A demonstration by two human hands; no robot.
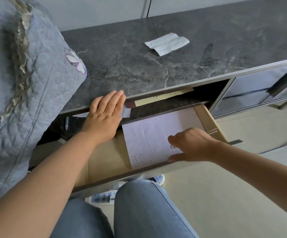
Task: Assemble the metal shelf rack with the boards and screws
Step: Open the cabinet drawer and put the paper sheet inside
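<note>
Dark marble-topped cabinet (156, 66), pale floor (242, 194)

We see left hand (105, 114) flat inside open wooden drawer (211, 124); right hand (192, 145) pinches small metal clip (173, 146) over pale printed paper sheet (149, 134).

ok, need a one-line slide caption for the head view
Left hand flat on cabinet edge; right hand reaches onto paper in open drawer.

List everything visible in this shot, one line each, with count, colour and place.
cabinet top: one, dark grey marble, upper centre
white cloth: one, on the cabinet top
quilt: one, blue-grey, left
drawer: one, pulled open, tan inside, centre
paper sheet: one, pale, in the drawer
yellowish strip: one, in the opening behind the drawer
power strip: one, white, on the floor
left hand: flat, fingers reaching the cabinet's front edge
right hand: fingers curled over the paper sheet
</note>
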